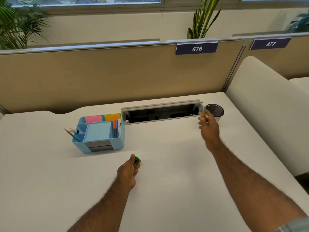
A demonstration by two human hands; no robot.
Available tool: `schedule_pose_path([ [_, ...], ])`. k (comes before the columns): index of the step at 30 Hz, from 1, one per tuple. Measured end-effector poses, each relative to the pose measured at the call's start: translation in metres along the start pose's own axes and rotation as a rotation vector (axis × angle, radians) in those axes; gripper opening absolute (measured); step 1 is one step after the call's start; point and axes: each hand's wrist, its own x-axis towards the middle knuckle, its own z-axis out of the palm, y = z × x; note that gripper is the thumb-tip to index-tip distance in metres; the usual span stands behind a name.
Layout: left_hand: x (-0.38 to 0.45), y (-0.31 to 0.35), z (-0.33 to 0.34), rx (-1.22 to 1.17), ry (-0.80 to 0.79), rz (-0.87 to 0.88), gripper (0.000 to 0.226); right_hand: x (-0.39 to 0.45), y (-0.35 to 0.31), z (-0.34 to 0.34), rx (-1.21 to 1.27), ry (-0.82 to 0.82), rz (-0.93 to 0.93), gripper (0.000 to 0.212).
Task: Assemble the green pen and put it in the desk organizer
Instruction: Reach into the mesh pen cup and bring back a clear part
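My left hand (129,169) rests on the white desk, its fingers closed on a small green pen part (136,159), likely the cap; most of that part is hidden in the fingers. My right hand (209,126) is raised at the back right beside the black mesh cup (215,111) and holds a blurred, clear, thin pen piece (201,112) upright in its fingertips. The light blue desk organizer (100,144) stands left of centre, just beyond my left hand, with sticky notes, markers and a pencil in its compartments.
An open cable tray (160,113) is sunk into the desk between the organizer and the mesh cup. A beige partition (100,76) closes the back, and a white side panel (260,106) rises on the right. Plants stand behind the partition.
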Motion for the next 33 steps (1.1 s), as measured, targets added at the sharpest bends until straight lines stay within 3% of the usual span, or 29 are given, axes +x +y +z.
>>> schedule_pose_path([
  [4,-0.002,-0.003,-0.002,0.002,-0.006,-0.001,0.043,0.02,-0.011,-0.024,-0.214,0.171,-0.061,0.047],
  [9,0.002,0.0,0.004,0.02,-0.021,0.012,0.045,0.051,-0.02,-0.052,-0.437,0.23,-0.058,0.055],
  [17,0.001,-0.003,0.0,0.012,0.0,0.016,0.047,0.071,-0.025,-0.067,-0.666,0.104,-0.002,0.062],
  [24,0.001,-0.003,0.001,0.012,0.009,0.027,0.047,0.085,-0.028,-0.063,-0.845,0.043,0.011,0.089],
  [26,0.002,-0.004,0.001,0.016,0.013,0.026,0.048,0.093,-0.029,-0.064,-0.96,-0.013,-0.01,0.077],
  [29,0.002,-0.004,0.001,0.011,0.013,0.028,0.047,0.101,-0.029,-0.065,-1.152,-0.131,-0.064,0.041],
  [33,0.003,-0.005,0.001,0.018,0.01,0.035,0.047,0.099,-0.033,-0.061,-1.067,-0.102,-0.018,0.063],
])
